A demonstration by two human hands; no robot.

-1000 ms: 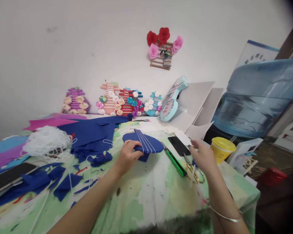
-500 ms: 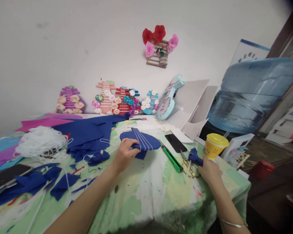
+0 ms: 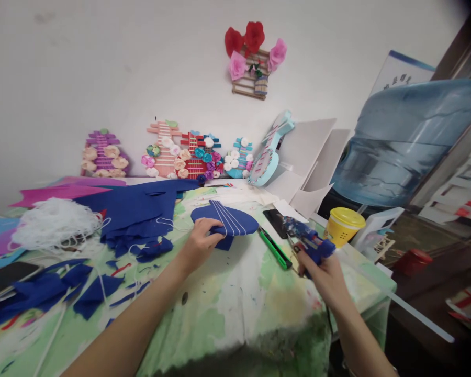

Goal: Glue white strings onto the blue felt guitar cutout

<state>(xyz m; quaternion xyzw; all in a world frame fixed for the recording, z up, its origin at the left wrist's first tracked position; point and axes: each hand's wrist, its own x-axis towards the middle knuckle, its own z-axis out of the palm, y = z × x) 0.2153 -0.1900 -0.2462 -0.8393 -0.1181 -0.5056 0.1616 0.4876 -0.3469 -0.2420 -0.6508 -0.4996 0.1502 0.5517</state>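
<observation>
My left hand pinches the near left edge of a blue instrument-shaped craft piece, with several white strings across its face. The piece is tilted just above the table, and the fingers hide part of its rim. In my right hand is a blue hot glue gun, lifted over the table's right side, its nozzle pointing up and left. A long whitish glue stick sticks out behind it to the lower right. Beside the glue gun lie a green utility knife and a black phone; scissors are mostly hidden by the right hand.
White yarn, blue sheets and scraps cover the left. Decorated craft instruments stand along the wall. A yellow lidded cup sits right, before a large water bottle. A second phone lies far left.
My right hand has lifted the glue gun from beside the scissors, turning it so the glue stick swings out to the right. My left hand keeps its hold on the blue craft piece.
</observation>
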